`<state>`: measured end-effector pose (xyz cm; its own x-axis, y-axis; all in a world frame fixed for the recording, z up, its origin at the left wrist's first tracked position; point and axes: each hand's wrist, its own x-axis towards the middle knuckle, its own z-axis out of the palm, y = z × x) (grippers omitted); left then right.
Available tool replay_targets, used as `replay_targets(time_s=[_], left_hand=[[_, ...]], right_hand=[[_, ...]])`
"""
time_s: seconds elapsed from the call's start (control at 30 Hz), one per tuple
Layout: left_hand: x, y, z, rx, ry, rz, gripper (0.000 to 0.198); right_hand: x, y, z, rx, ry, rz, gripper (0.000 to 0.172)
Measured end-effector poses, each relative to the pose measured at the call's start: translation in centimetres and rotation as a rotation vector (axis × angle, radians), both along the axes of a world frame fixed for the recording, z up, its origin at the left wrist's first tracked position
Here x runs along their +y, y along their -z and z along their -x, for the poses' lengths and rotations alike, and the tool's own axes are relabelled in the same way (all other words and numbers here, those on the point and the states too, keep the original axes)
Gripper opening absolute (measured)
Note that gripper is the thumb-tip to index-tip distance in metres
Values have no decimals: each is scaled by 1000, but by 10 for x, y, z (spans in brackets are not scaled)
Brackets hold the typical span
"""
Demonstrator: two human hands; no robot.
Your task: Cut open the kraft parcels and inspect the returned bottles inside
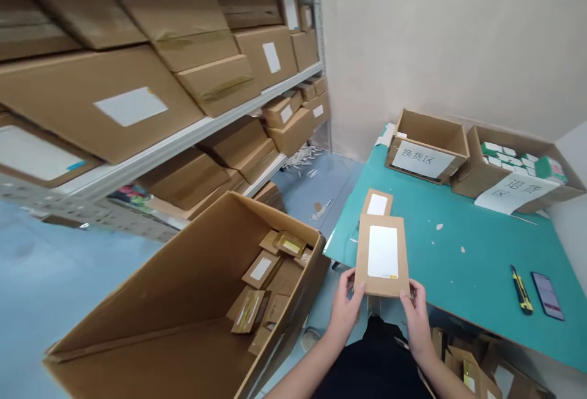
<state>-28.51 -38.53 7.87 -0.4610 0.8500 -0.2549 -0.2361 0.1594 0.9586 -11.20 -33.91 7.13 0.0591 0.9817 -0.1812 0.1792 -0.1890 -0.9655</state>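
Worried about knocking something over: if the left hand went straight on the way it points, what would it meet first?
The left hand would meet the brown card package it holds; beyond that, probably the smaller card package on the green table, though depth is unclear.

A flat kraft-cardboard box (382, 256) is held tilted up by the left hand (343, 310) and right hand (417, 319) at its lower corners, with a white label on its face and a small yellow sticker near the bottom edge. A matching box (377, 203) lies just beyond it on the teal bench (458, 246).
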Motion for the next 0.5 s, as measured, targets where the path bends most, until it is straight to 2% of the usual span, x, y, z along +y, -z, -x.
replay_targets(time_s=[0.07, 0.17, 0.3, 0.4, 0.5], left_hand=[[44, 6, -26, 11, 69, -36, 46], [116, 24, -59, 35, 161, -70, 44], [201, 58, -86, 39, 198, 0, 37], [241, 84, -93, 98, 175, 98, 35], [255, 104, -95, 131, 179, 140, 40]], right_hand=[[34, 6, -27, 13, 59, -17, 50], [92, 20, -62, 23, 87, -45, 55], [167, 58, -90, 5, 68, -47, 63], [208, 97, -94, -12, 35, -7, 71], [229, 131, -92, -30, -41, 49, 77]])
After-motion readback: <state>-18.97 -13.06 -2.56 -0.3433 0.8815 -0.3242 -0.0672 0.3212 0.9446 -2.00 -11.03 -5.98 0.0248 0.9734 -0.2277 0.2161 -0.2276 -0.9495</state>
